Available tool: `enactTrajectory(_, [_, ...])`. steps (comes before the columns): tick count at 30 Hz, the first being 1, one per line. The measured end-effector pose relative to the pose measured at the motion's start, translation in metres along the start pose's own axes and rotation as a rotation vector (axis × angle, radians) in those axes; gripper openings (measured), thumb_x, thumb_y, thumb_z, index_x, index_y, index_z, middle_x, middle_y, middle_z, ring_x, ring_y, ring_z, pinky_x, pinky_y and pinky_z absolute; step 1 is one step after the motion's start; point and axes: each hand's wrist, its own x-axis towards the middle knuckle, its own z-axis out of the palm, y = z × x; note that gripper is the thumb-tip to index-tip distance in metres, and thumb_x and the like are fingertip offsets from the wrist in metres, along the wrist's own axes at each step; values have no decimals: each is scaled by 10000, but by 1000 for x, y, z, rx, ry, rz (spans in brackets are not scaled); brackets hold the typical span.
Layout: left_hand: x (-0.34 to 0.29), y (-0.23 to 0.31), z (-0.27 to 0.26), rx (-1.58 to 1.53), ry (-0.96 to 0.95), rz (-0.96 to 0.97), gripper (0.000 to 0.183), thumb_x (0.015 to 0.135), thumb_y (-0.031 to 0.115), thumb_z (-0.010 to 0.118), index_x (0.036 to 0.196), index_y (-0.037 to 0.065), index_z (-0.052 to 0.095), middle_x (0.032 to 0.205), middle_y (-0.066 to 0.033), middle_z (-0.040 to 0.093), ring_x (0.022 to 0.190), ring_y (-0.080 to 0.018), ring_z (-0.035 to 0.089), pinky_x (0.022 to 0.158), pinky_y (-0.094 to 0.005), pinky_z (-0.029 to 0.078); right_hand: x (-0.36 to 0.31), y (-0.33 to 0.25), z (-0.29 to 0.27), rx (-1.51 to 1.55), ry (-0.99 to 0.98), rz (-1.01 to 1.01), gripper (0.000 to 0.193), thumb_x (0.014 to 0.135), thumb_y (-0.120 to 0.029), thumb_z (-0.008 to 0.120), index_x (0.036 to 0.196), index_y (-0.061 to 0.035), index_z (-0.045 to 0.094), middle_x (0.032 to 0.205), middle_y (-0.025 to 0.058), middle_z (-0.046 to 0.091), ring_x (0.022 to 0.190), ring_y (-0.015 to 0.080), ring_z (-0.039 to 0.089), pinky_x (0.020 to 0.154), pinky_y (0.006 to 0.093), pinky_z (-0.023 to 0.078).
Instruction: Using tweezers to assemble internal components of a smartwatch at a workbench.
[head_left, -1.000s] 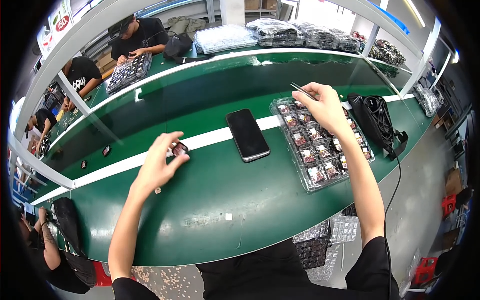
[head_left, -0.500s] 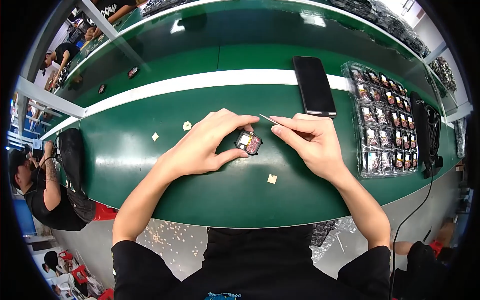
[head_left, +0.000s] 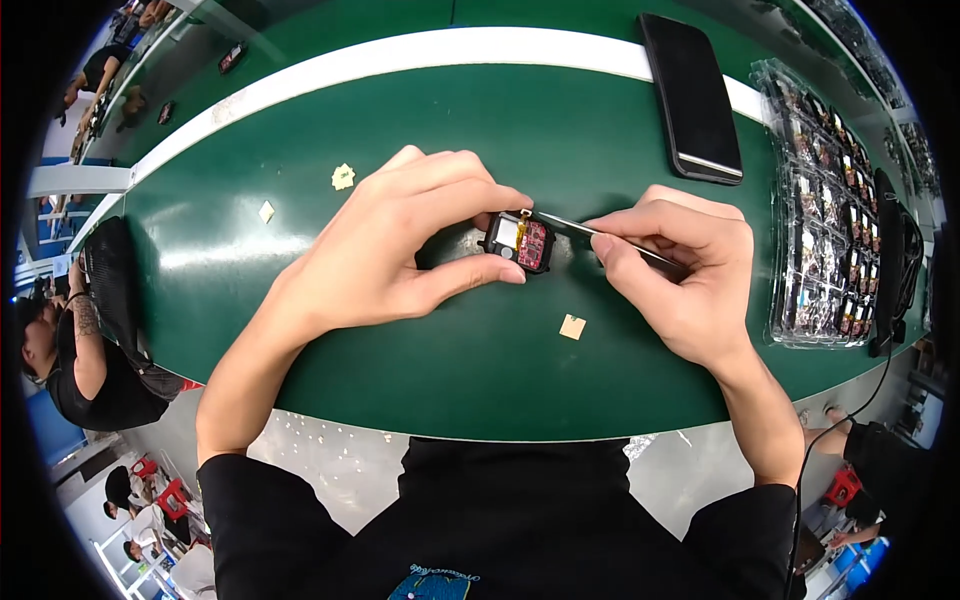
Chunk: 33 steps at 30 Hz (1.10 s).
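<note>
Between the thumb and fingers of my left hand (head_left: 410, 235) is a small black watch case (head_left: 519, 241), its inside facing up. A silvery-white part, a yellow strip and a dark red circuit board show within it. My right hand (head_left: 685, 265) pinches slim metal tweezers (head_left: 575, 226), whose tip points left at the case's upper edge, close to my left index fingertip. Whether the tip touches the case, I cannot tell. A small pale yellow square (head_left: 572, 327) lies on the green table (head_left: 450, 385) below and to the right of the case.
A black phone-like slab (head_left: 692, 95) lies at the back right, across a white strip. Beside it a clear plastic tray (head_left: 775, 250) holds several similar watch cases. Farther right are a black cable and pouch. More yellow pieces (head_left: 343, 177) lie left. A co-worker (head_left: 90, 360) sits far left.
The view has shifted closer to the table. The tweezers' tip has come down from beside my left index finger to the upper edge of the watch case. My left hand still holds the case.
</note>
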Motion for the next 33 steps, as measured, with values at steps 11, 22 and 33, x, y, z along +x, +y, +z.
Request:
enactTrajectory(11, [1,-9,1,-53,-2,3,568,754,234,982,1266,47,821,968,-67,753,807,-213,633,765,-358,407,4,-1,9,-200,-34,-147,82,834,43,794,907,14,817,674,44,657,502,107,550,464,289,367])
enactTrajectory(22, [2,-8,0,-19,-13,-22,567,741,252,984,1252,60,831,940,-59,735,772,-205,581,718,-347,401,3,2,10,-187,-39,-160,132,851,61,801,970,22,843,658,28,620,516,70,475,489,268,291])
enactTrajectory(33, [3,-8,-1,-25,-15,-46,571,726,254,986,1243,66,834,925,-48,727,756,-195,543,701,-339,396,3,4,9,-197,-25,-188,125,857,55,803,973,23,841,660,29,622,516,71,484,489,268,300])
